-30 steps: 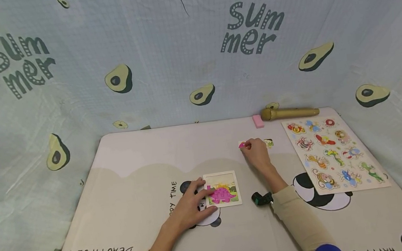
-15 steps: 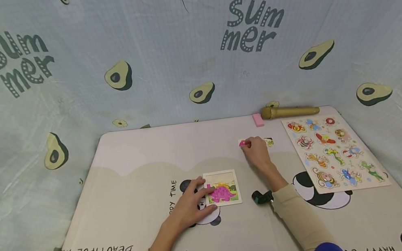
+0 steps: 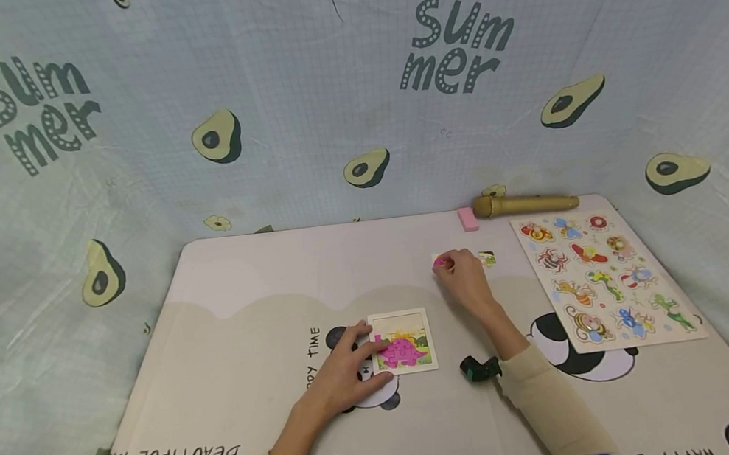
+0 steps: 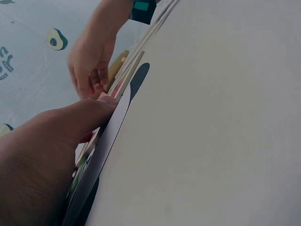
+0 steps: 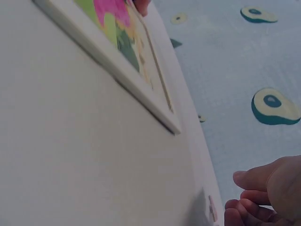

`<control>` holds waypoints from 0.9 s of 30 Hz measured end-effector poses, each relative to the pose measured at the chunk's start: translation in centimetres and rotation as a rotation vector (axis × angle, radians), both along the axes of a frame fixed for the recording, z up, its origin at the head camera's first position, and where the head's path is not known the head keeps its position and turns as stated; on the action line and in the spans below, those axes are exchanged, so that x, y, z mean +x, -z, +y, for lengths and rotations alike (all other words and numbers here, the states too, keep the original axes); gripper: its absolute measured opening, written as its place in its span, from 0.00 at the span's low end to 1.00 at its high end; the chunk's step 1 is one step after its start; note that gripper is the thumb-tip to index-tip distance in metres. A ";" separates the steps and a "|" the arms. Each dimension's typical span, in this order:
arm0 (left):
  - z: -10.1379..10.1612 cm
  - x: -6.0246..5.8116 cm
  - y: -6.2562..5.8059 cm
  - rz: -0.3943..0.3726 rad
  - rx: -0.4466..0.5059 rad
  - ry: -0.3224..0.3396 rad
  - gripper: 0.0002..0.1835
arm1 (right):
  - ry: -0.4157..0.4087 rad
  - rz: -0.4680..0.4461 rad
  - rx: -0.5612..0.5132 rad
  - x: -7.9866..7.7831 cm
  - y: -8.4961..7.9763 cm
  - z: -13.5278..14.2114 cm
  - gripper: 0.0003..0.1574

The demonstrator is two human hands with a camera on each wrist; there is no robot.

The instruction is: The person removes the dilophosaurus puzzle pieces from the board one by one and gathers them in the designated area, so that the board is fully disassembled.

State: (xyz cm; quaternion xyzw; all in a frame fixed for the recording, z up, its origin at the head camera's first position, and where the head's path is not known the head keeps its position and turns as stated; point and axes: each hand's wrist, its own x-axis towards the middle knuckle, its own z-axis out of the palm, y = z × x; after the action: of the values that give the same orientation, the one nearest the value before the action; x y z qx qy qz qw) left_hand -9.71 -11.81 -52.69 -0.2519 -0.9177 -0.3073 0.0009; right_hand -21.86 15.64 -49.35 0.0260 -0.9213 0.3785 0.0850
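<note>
A small white-framed dinosaur jigsaw puzzle [image 3: 406, 370] lies flat on the table, its lower part filled by a pink dinosaur and its upper strip bare. My left hand [image 3: 340, 375] rests on its left side, fingers spread and fairly straight, thumb by the near corner. The left wrist view has the thumb against the frame's edge. Farther back, my right hand [image 3: 466, 276] reaches down with bent fingers at a pink puzzle piece [image 3: 438, 261]. In the right wrist view a small piece [image 5: 212, 208] lies beside the fingertips; whether they pinch anything is unclear.
Another puzzle piece [image 3: 488, 258] lies right of my right hand. A pink block [image 3: 468, 219] and a gold microphone [image 3: 525, 203] sit at the back edge. A large board of insect pictures [image 3: 599, 277] covers the table's right side. A patterned cloth hangs behind.
My right hand has shifted very slightly at the pink piece, its fingertips covering a little more of it. The left hand and the framed puzzle stay put.
</note>
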 end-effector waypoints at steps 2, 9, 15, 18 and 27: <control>0.0 0.0 0.1 0.004 0.000 0.001 0.27 | -0.023 0.006 -0.006 0.4 -0.2 -0.1 0.17; -0.1 -0.1 0.1 0.015 0.011 0.007 0.27 | -0.104 0.036 -0.003 1.9 -0.9 -0.3 0.18; -0.1 0.0 0.0 0.017 0.020 0.016 0.27 | -0.147 0.033 0.010 3.2 -1.5 -0.6 0.20; -0.1 0.0 0.0 0.026 0.024 0.021 0.27 | -0.166 0.036 0.021 3.9 -1.9 -0.9 0.21; -0.3 -0.1 0.0 0.042 0.024 0.027 0.27 | -0.218 0.026 0.058 5.5 -2.3 -1.0 0.23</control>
State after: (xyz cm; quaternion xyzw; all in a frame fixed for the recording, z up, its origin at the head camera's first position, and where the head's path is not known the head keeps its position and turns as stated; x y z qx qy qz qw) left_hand -9.76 -12.08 -52.67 -0.2704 -0.9103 -0.3128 0.0189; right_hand -16.31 14.65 -47.00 0.1333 -0.9224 0.3583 0.0545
